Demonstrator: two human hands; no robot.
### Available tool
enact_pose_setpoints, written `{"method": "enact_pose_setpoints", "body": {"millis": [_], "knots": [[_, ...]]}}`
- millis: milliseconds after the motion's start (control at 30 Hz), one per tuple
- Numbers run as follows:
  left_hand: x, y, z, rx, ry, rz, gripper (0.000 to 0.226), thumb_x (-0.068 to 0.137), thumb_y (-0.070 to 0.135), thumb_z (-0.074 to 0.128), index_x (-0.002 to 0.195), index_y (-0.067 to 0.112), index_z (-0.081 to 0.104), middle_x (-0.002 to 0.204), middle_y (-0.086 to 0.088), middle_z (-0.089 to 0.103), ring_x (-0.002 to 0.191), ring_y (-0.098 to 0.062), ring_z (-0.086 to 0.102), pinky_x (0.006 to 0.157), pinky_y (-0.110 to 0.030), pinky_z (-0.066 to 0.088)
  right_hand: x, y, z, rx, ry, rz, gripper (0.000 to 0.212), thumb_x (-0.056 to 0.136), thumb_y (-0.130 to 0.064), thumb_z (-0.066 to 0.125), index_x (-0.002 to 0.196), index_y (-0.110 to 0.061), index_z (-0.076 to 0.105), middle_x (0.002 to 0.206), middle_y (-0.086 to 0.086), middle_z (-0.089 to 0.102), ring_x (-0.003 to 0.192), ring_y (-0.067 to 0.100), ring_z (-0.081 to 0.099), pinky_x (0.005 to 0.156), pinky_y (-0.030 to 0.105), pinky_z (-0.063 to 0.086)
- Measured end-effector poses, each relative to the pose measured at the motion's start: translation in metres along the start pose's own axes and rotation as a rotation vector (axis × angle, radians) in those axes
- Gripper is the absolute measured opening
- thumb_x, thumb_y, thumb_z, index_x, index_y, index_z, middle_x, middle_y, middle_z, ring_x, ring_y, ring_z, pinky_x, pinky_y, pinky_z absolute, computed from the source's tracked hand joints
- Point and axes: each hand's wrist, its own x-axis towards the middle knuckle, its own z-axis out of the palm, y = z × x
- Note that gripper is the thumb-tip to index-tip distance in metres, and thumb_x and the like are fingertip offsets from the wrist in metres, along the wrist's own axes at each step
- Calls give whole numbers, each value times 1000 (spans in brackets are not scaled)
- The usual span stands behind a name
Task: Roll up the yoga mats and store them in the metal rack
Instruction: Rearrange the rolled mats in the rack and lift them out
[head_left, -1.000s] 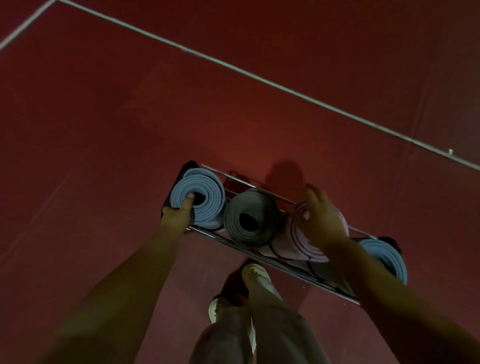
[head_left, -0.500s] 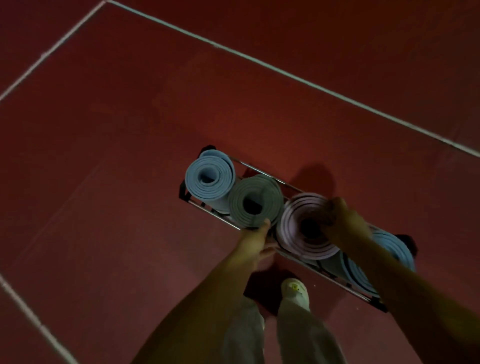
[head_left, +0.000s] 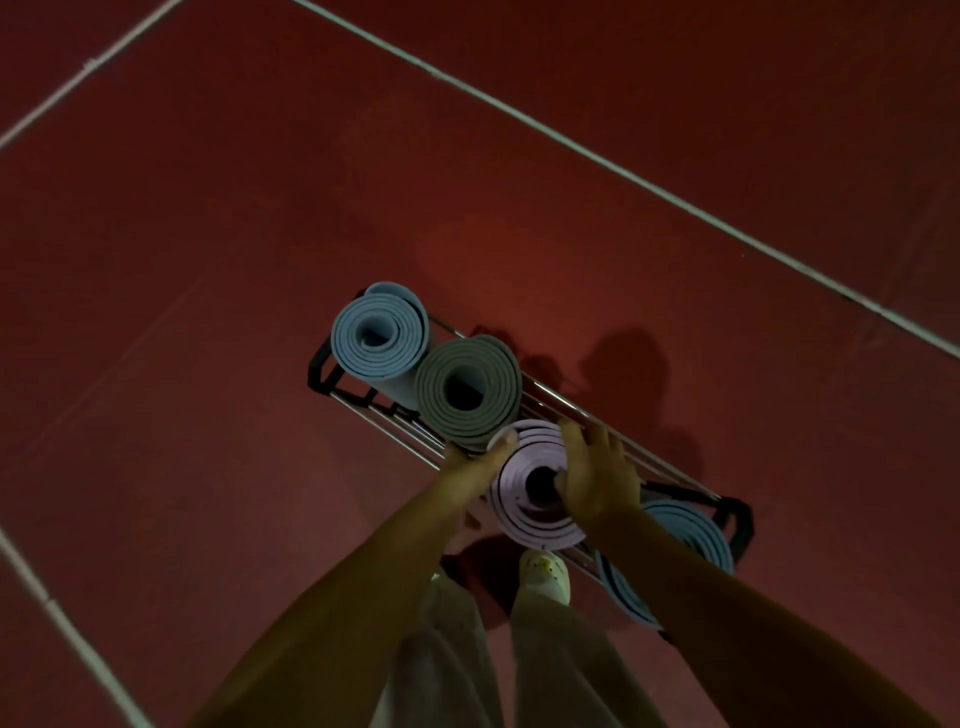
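Upright in the metal rack (head_left: 566, 410) on the red floor (head_left: 208, 260) stand four rolled yoga mats in a row: a light blue mat (head_left: 376, 338), a grey mat (head_left: 467, 389) touching it, a lilac mat (head_left: 530, 486), and a second blue mat (head_left: 691, 535) partly hidden behind the right forearm. White lines (head_left: 623, 176) cross the floor, and a pale shoe (head_left: 545, 571) shows below the rack. Both arms reach down: the left hand (head_left: 470, 467) grips the lilac mat's side, thumb on its rim, while the right hand (head_left: 597, 478) grasps its top, thumb hooked into the hollow centre.
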Motion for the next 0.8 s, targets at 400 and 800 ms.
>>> {"method": "enact_pose_setpoints", "body": {"millis": [400,800], "knots": [[-1,-16,29,155,-45,169,48,84,18,72,127,6,52,120,-5,60,108,-19,58,79,-24,46,8,119,-41,241,-331,-219,99,60,-54,83,139,-50,23,142,-12,41,130,12,43,104,36,43],[0,-4,44,170,51,180,53,85,26,71,128,1,50,124,-13,60,106,-23,60,71,-21,49,-13,124,-31,6,-231,-165,53,78,-26,71,128,-17,53,121,3,60,107,20,59,74,22,43]]}}
